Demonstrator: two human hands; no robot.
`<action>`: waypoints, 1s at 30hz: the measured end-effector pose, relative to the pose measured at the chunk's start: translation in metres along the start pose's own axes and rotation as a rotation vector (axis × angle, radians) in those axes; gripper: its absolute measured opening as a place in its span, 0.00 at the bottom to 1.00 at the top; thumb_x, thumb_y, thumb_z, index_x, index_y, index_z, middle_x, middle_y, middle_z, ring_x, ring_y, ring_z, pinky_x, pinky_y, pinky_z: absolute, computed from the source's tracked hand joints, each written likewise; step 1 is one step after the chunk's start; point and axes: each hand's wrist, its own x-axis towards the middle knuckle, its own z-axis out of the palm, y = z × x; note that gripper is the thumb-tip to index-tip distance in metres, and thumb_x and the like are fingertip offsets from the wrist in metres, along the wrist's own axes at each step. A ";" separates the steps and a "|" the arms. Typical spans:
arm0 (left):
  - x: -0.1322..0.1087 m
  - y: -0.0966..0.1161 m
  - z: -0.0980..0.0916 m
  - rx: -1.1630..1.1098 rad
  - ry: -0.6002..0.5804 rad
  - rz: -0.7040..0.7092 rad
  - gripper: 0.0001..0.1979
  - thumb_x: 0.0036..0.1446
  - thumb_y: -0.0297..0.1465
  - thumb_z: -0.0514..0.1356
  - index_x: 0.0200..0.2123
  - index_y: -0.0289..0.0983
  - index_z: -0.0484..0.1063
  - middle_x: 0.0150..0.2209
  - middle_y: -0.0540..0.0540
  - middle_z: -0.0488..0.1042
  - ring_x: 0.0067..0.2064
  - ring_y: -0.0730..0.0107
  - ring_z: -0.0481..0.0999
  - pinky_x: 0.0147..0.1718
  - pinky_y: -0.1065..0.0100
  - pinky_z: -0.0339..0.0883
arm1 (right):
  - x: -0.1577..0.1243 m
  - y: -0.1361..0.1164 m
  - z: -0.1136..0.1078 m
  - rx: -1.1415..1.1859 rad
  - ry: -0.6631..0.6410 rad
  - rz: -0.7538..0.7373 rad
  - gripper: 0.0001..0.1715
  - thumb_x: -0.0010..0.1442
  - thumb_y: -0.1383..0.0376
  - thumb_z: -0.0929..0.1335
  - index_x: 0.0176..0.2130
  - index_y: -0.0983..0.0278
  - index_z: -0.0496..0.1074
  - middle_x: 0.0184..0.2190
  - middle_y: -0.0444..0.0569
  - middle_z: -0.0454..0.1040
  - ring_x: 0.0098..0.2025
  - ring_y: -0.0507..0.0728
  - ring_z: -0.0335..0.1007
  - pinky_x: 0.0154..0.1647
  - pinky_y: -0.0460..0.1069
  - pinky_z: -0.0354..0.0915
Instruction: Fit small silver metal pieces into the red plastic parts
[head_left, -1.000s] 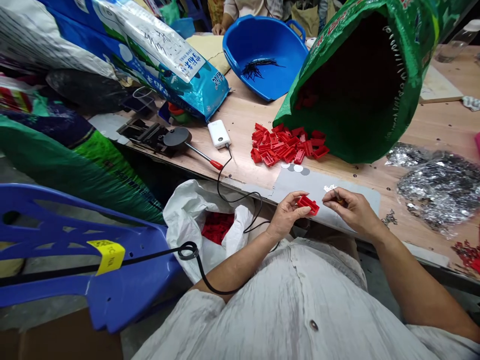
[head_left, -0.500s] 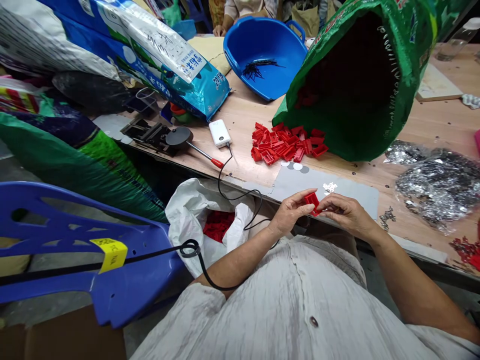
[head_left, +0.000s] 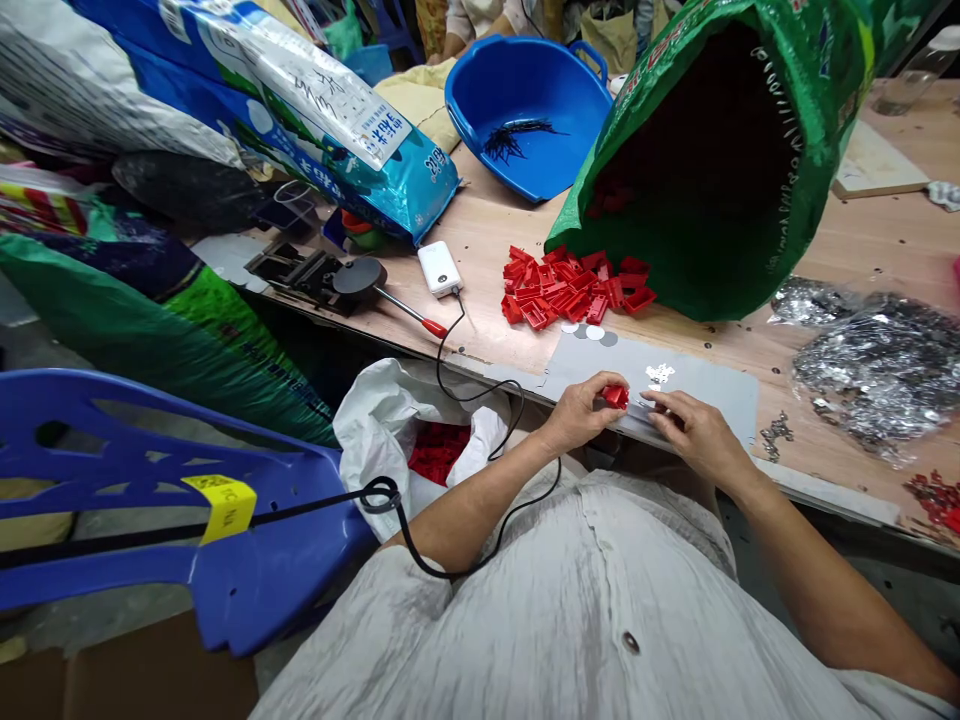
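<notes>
My left hand (head_left: pixel 579 412) is closed round a small red plastic part (head_left: pixel 616 396) at the near edge of the grey mat (head_left: pixel 705 380). Right beside it, my right hand (head_left: pixel 688 428) rests on the mat with its fingers drawn together near the part; whether they pinch anything is hidden. A few tiny white bits (head_left: pixel 660 374) lie on the mat just beyond my hands. A pile of the same red parts (head_left: pixel 574 288) spills from the mouth of a green sack (head_left: pixel 720 150) farther back on the wooden table (head_left: pixel 487 225).
A white bag with red parts (head_left: pixel 435 445) hangs below the table edge at my left. A power bank (head_left: pixel 439 269) with a black cable, a blue basin (head_left: pixel 529 105), piled sacks (head_left: pixel 315 100), silver parts in plastic (head_left: pixel 877 365) and a blue chair (head_left: pixel 187 510) surround me. Another person sits behind the basin.
My left hand has turned the red part and closed more tightly round it. My right hand came in from the right, met the part, then settled lower on the mat.
</notes>
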 end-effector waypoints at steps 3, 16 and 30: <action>0.006 -0.003 -0.002 0.064 -0.039 0.041 0.18 0.51 0.28 0.64 0.48 0.39 0.75 0.45 0.45 0.78 0.46 0.65 0.76 0.50 0.65 0.66 | 0.002 -0.002 0.002 -0.018 -0.001 0.013 0.14 0.64 0.62 0.64 0.47 0.58 0.75 0.41 0.50 0.78 0.40 0.59 0.75 0.44 0.55 0.69; 0.017 -0.008 -0.009 0.147 -0.126 0.100 0.19 0.51 0.29 0.66 0.48 0.39 0.77 0.45 0.44 0.80 0.46 0.63 0.78 0.50 0.64 0.67 | 0.008 0.003 0.005 -0.004 -0.049 -0.034 0.14 0.64 0.65 0.63 0.43 0.58 0.76 0.42 0.50 0.79 0.43 0.59 0.75 0.46 0.54 0.69; 0.014 -0.005 -0.006 0.111 -0.104 0.058 0.14 0.49 0.30 0.66 0.41 0.37 0.76 0.40 0.46 0.78 0.42 0.65 0.75 0.47 0.65 0.65 | 0.007 -0.014 0.017 -0.091 0.001 0.055 0.11 0.65 0.64 0.61 0.43 0.60 0.72 0.41 0.51 0.76 0.43 0.60 0.73 0.44 0.55 0.66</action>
